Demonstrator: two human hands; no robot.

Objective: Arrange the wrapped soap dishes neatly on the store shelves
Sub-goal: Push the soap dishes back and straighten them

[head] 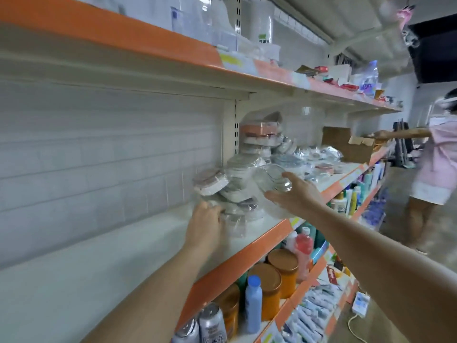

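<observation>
On the middle shelf (259,233), head view: left hand (205,224) rests its fingers vs. the low end of a leaning pile of wrapped soap dishes (222,191), curled a bit; a real grip I can't tell. Right hand (294,194) holds one clear-wrapped dish (272,180) w/ thumb and fingers round it. Approx. midway, I'd judge: a few stacks stand, more dishes (319,159) lie loose further along, long bare stretch to the left.

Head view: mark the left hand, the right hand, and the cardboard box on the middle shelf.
left hand (205,225), head view, on the back of the hand.
right hand (296,194), head view, on the back of the hand.
cardboard box (346,144), head view, on its brown front face.
</observation>
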